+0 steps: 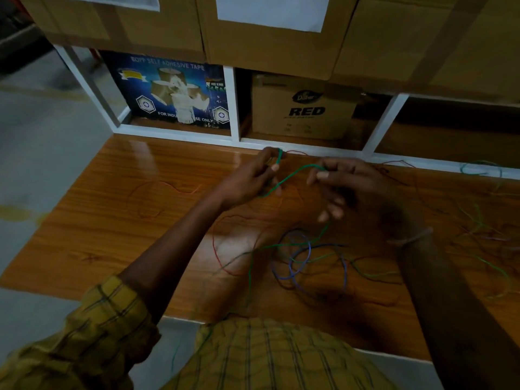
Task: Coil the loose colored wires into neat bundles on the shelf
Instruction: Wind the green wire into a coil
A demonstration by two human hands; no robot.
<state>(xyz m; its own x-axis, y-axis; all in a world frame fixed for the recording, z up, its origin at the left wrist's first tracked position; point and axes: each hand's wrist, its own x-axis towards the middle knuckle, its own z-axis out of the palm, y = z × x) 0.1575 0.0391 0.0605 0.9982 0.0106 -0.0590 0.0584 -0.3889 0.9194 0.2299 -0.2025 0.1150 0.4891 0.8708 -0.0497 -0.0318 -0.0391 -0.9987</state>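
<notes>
A green wire [292,173] runs between my two hands above the wooden shelf top [118,220]. My left hand [250,178] pinches one end of it, which sticks up between thumb and fingers. My right hand [346,187] holds the same wire a little to the right, fingers curled around it. From there the green wire drops toward me into a loose tangle of blue wire [301,260], red wire [219,254] and more green strands. A small green coil [481,168] lies at the back right.
Behind the shelf top, white-framed cubbies hold a blue adhesive-tape box [171,91] and a brown carton marked RED [304,108]. Large cardboard boxes [270,32] overhang above. More loose wires [478,220] are scattered on the right. A thin red wire [157,192] lies on the left.
</notes>
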